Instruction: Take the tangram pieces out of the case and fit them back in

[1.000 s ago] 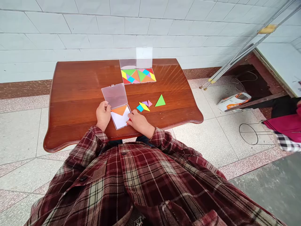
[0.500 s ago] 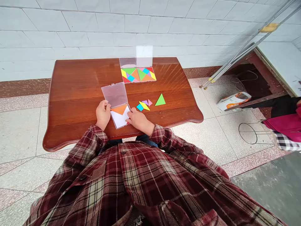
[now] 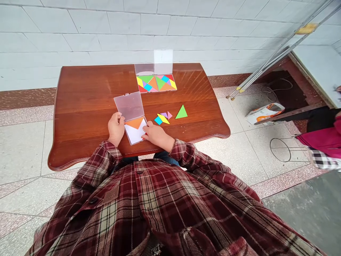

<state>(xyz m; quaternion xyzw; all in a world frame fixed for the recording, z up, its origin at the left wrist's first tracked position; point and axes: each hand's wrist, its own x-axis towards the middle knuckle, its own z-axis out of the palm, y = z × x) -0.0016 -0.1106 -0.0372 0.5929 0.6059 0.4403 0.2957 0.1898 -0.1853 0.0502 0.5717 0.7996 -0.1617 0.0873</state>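
Head view, open case (image 3: pixel 134 136), orange triangle (image 3: pixel 135 122) inside

Single head-worn view, directed forward and steeply down from above the plaid shirt (image 3: pixel 160 206), which is caught closest. Left hand (image 3: pixel 115 128), right hand (image 3: pixel 157 135) and table (image 3: pixel 96 85) are framed mid-range; tiled wall (image 3: pixel 106 25) is taken in farthest, along the top.

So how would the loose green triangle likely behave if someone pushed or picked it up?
The green triangle looks thin and flat, so it would probably slide rather than roll. It is small beside the table, so likely light. Its straight, crisp edges suggest a stiff piece.
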